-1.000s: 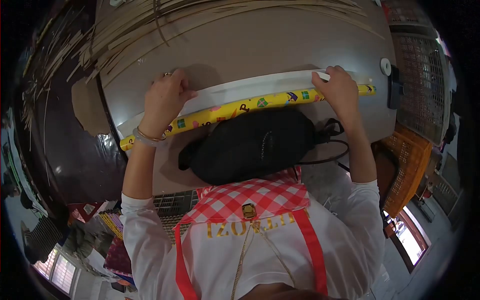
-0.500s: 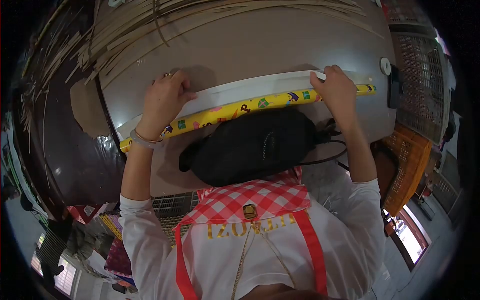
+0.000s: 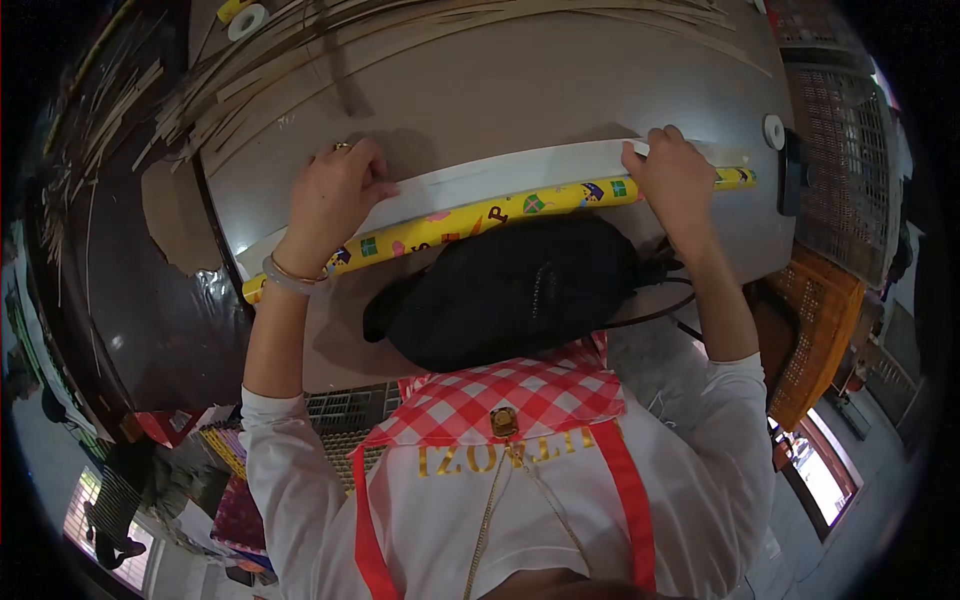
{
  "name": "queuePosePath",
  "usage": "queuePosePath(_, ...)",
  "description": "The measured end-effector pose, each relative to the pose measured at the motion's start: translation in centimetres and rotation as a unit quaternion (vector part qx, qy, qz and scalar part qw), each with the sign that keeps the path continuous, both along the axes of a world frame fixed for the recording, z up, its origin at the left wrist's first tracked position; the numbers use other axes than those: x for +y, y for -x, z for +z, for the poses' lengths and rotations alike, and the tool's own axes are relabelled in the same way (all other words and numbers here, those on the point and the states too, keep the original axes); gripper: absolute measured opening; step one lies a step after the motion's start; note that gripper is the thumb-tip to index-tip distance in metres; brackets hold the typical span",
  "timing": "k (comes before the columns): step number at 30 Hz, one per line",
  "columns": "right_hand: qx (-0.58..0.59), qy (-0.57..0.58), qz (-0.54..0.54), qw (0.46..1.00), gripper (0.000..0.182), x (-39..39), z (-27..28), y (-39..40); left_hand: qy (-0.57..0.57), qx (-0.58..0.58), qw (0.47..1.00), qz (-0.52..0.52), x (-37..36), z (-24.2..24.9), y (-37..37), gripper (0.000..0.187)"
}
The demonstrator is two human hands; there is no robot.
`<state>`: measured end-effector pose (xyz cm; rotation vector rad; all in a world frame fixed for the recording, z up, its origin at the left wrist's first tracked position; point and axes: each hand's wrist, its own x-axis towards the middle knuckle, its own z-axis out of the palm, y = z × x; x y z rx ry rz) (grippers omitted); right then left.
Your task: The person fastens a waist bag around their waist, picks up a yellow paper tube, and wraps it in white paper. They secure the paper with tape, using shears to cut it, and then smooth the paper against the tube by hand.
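Observation:
A long roll of yellow patterned paper (image 3: 470,220) lies across the table, with a white strip along its far edge (image 3: 500,172). My left hand (image 3: 335,198) is at the left part of the strip, thumb and fingers pressed together at its edge. My right hand (image 3: 675,180) pinches the white edge near the right end of the roll. Just on the near side of the roll sits a black cloth bag (image 3: 510,290), with a dark strap or cord at its right.
Thin wooden or bamboo strips (image 3: 400,40) lie along the far side. A white tape roll (image 3: 247,22) is at the far left, another tape roll (image 3: 773,131) beside a dark object (image 3: 793,170) at the right. An orange crate (image 3: 818,335) stands beyond the table's right edge.
Both hands keep nearly the same place and pose on the paper. At the far left, the tape roll and a yellow item show more, and the strips there have shifted.

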<state>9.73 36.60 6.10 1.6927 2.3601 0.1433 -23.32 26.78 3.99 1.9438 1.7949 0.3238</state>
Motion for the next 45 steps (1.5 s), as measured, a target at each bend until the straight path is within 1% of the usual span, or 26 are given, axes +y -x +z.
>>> queuePosePath(5,-0.004,-0.009,-0.001,1.0,0.033,0.2,0.0,-0.2,0.0,0.035,0.999,-0.04,0.3,0.2,0.1,0.024)
queuePosePath(7,0.0,-0.004,0.004,1.0,0.033,0.3,0.0,-0.3,-0.076,0.091,0.978,-0.17,0.9,0.3,0.3,0.039)
queuePosePath(8,0.001,-0.002,0.006,1.0,0.033,0.4,-0.1,-0.4,-0.075,0.096,0.978,-0.168,1.3,0.6,0.3,0.039)
queuePosePath(10,0.0,-0.001,0.007,1.0,0.033,0.5,-0.3,-0.4,-0.141,0.164,0.917,-0.336,2.4,1.1,0.1,0.06)
queuePosePath(11,-0.006,-0.002,0.006,1.0,0.033,0.6,-0.4,-0.4,-0.141,0.168,0.916,-0.337,2.8,1.0,-0.1,0.06)
queuePosePath(13,-0.004,0.009,-0.008,1.0,0.033,0.7,-0.3,-0.2,-0.19,0.267,0.84,-0.433,3.7,0.7,-0.7,0.074)
queuePosePath(14,-0.005,0.022,-0.022,1.0,0.034,0.7,-0.2,-0.2,-0.194,0.27,0.838,-0.434,4.1,0.3,-1.0,0.074)
queuePosePath(16,0.002,0.019,-0.022,1.0,0.035,0.8,-0.4,-0.3,-0.194,0.352,0.761,-0.509,4.7,0.1,-1.7,0.071)
queuePosePath(17,0.007,0.02,-0.021,1.0,0.035,0.8,-0.5,-0.3,-0.199,0.355,0.758,-0.51,4.8,0.2,-1.6,0.071)
queuePosePath(20,0.05,-0.019,-0.001,0.999,0.031,0.7,-1.1,-0.5,-0.173,0.35,0.749,-0.536,5.2,0.8,-1.4,0.068)
queuePosePath(21,0.05,-0.027,-0.005,0.998,0.031,0.8,-1.0,-0.5,-0.134,0.321,0.763,-0.545,5.3,1.1,-1.5,0.066)
queuePosePath(22,0.052,-0.011,-0.005,0.999,0.03,0.8,-0.9,-0.3,-0.093,0.292,0.775,-0.553,5.5,1.2,-1.5,0.064)
queuePosePath(23,0.055,0.003,-0.006,0.998,0.03,0.8,-0.9,-0.3,-0.1,0.296,0.77,-0.556,5.8,1.3,-1.7,0.064)
queuePosePath(25,0.052,0.014,-0.018,0.998,0.028,1.0,-1.0,-0.1,-0.051,0.215,0.806,-0.55,6.4,2.5,-2.5,0.052)
queuePosePath(26,0.047,0.032,-0.024,0.998,0.027,1.0,-1.0,-0.1,-0.056,0.22,0.801,-0.554,6.8,2.8,-3.3,0.052)
queuePosePath(28,0.061,0.01,-0.018,0.998,0.025,0.7,-1.4,-0.1,0.072,0.209,0.837,-0.501,7.8,2.6,-6.2,0.041)
queuePosePath(29,0.073,-0.006,-0.007,0.997,0.024,0.7,-1.4,-0.1,0.067,0.215,0.834,-0.503,8.3,2.0,-7.2,0.041)
queuePosePath(30,0.076,-0.011,-0.01,0.997,0.024,0.7,-1.2,0.0,-0.042,0.127,0.863,-0.487,8.7,1.0,-8.2,0.036)
queuePosePath(31,0.078,0.0,-0.014,0.997,0.022,0.6,-1.1,0.2,-0.149,0.033,0.873,-0.462,9.1,0.2,-9.2,0.032)
queuePosePath(34,0.086,0.002,-0.022,0.996,0.019,0.6,-0.9,0.3,-0.205,0.061,0.866,-0.452,10.3,-1.1,-12.6,0.033)
queuePosePath(37,0.092,-0.013,-0.017,0.996,0.016,0.4,-1.2,0.3,-0.244,0.066,0.836,-0.487,10.8,-1.5,-13.4,0.033)
queuePosePath(39,0.095,-0.02,-0.012,0.995,0.015,0.5,-1.4,0.1,-0.233,0.083,0.837,-0.488,10.7,-1.7,-13.3,0.033)
queuePosePath(41,0.094,0.021,-0.015,0.995,0.027,0.7,-1.6,-0.1,-0.22,0.1,0.839,-0.488,10.7,-1.9,-13.3,0.033)
queuePosePath(42,0.096,0.022,-0.017,0.995,0.027,0.7,-1.6,-0.1,-0.221,0.087,0.841,-0.486,10.8,-1.9,-13.4,0.033)
queuePosePath(44,0.109,-0.003,-0.016,0.994,0.013,0.5,-1.6,0.1,-0.221,0.075,0.843,-0.484,11.0,-2.0,-13.5,0.032)
queuePosePath(45,0.11,0.0,-0.018,0.994,0.013,0.4,-1.6,0.2,-0.234,0.066,0.84,-0.486,11.0,-1.8,-13.6,0.031)
